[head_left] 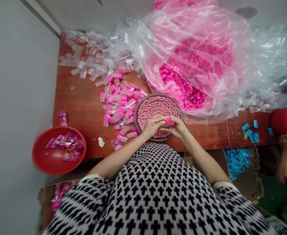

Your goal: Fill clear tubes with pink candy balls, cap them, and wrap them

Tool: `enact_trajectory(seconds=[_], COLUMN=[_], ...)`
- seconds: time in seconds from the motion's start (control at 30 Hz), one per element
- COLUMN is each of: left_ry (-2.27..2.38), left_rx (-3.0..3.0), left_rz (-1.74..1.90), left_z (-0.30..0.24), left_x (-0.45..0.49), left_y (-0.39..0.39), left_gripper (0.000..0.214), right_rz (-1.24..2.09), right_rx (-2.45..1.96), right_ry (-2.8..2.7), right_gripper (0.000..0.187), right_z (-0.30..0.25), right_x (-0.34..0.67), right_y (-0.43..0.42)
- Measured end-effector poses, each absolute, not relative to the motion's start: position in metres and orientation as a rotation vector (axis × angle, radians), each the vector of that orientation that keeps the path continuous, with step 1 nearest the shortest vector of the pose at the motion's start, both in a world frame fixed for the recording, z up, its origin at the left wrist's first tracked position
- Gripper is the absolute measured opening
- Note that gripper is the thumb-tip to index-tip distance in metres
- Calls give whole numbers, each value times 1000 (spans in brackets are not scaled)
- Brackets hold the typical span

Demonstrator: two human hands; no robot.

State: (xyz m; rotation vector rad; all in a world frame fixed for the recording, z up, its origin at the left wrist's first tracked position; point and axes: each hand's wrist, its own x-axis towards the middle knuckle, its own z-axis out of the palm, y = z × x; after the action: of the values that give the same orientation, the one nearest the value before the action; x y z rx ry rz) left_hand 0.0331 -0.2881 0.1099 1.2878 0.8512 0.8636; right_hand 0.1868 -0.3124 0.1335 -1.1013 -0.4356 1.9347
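Note:
Both of my hands meet over a metal bowl [139,107] full of small pink balls at the table's front edge. My right hand [178,127] is closed on a pink cap [169,121]. My left hand [153,125] is curled against it, fingers pinched on something I cannot make out. Left of the bowl lies a heap of filled clear tubes with pink caps [120,104]. Behind the bowl a big clear plastic bag [194,45] holds a mass of loose pink caps [182,89].
Empty clear tubes [92,55] are strewn across the table's back left. A red bowl [45,160] with pink packets hangs past the front left corner. Blue caps [249,130], a red bucket [280,122] and another person's hand [286,142] are at the right.

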Motion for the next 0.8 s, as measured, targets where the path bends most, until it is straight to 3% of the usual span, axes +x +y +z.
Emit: enact_trajectory(seconds=[0.4, 0.6, 0.8], left_ry=[848, 950, 957], left_rx=[968, 1080, 992], left_rz=[844, 930, 879], left_z=[116, 132, 125], left_x=[35, 45, 44], left_y=[-286, -298, -292], left_gripper=[39, 29, 34], right_rz=[1980, 1757, 1952], right_rx=[-1070, -1075, -1018], right_ry=[-182, -200, -137], right_gripper=[22, 19, 40], right_z=[141, 145, 143], right_x=[183, 169, 169], right_y=[-310, -315, -314])
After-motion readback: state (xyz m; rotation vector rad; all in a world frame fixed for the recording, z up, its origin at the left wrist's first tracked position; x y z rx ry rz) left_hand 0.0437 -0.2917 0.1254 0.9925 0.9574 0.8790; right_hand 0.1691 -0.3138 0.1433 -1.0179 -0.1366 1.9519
